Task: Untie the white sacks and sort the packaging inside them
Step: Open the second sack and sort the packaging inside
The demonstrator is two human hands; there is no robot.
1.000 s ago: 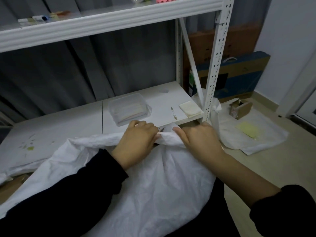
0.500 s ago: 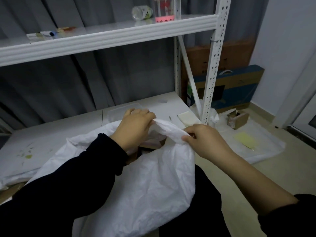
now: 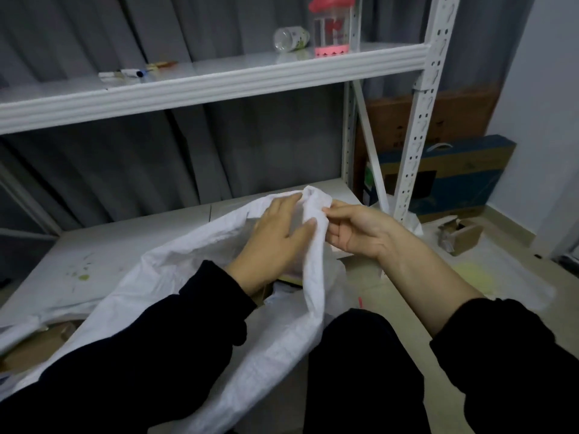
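White sack (image 3: 275, 339), centre to lower left of frame, mouth open and evidently untied. Left hand (image 3: 275, 242) lies with near-straight fingers flat against the raised rim; right hand (image 3: 354, 233) pinches that rim between thumb and forefinger. Packaging (image 3: 289, 279) shows inside at centre; sorting appears not yet begun

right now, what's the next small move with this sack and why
Probably spread the mouth wider. The right hand pinches the bunched rim of the white sack, the left hand lies against it with fingers straight, and packaging already shows in the gap, so the tie seems undone.
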